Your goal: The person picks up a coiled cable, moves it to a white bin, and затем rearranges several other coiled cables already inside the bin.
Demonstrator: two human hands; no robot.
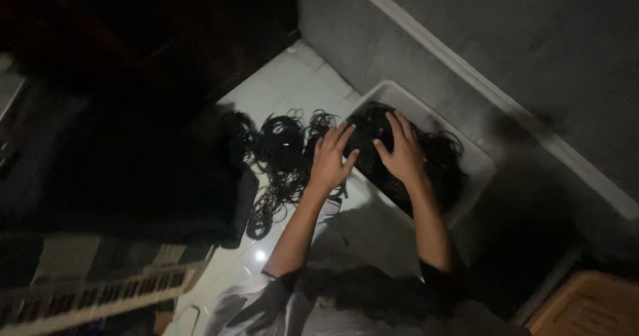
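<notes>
Two open palms, your left hand [331,161] and right hand [400,151], press the black coiled bands [436,169] into the white tub [480,165], gripping nothing, loose coils [283,151] at nine o'clock.

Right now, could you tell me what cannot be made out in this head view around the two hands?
- Bottom of the white tub: covered by the heap of black rings.
- Palms of the left hand and right hand: pressed face down on the heap, so any hold is unclear.
- Upper left of the room: lost in darkness.
- Keyboard: cut off by the left and bottom edges.
- Rings on the floor: too tangled to count.
</notes>
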